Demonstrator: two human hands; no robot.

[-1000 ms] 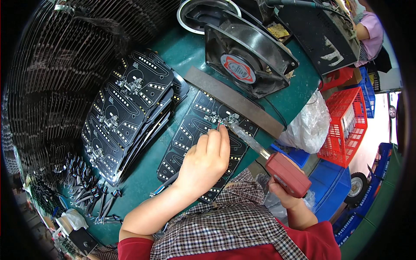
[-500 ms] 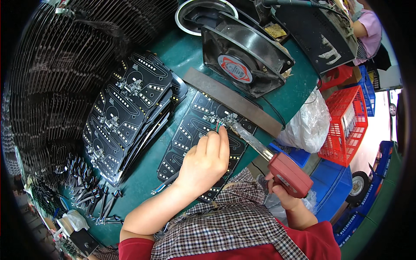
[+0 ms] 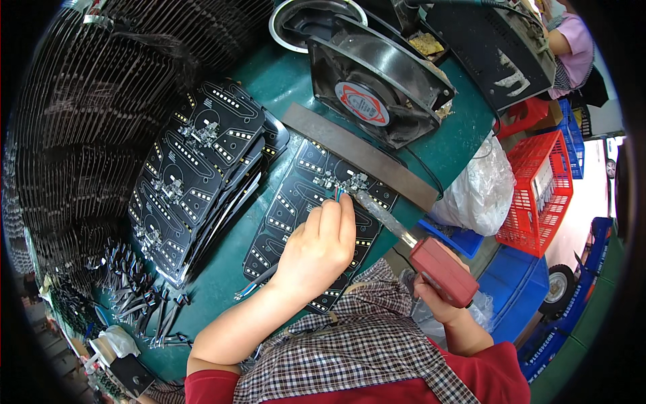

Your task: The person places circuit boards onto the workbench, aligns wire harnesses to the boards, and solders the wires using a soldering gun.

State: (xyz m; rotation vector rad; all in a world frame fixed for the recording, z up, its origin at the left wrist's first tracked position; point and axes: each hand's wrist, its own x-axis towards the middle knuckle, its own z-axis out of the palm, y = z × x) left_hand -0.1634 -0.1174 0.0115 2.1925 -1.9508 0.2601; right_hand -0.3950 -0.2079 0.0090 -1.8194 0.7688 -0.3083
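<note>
My left hand [image 3: 316, 241] is closed in a pinch on thin coloured wires [image 3: 338, 192], their ends at a cluster of small metal parts on a black circuit board [image 3: 274, 232]. The board lies on the green table, with rows of small light squares. My right hand [image 3: 439, 304] is wrapped round the red handle of a soldering gun [image 3: 444, 271]. Its long metal shaft points up and left, the tip close to the pinched wires; whether it touches them cannot be made out. My left fingers hide part of the board.
A brown bar [image 3: 360, 155] lies across the board's far end, below a black fan [image 3: 377, 87]. Left stand stacked boards [image 3: 195, 182] and bundled wires [image 3: 158, 313]. On the right are a plastic bag [image 3: 481, 188], a red crate [image 3: 535, 195] and blue bins [image 3: 515, 289]. A person's sleeve [image 3: 575, 50] shows far right.
The soldering gun and my right hand have shifted slightly left and up. My left hand keeps its pinch on the wires almost in place.
</note>
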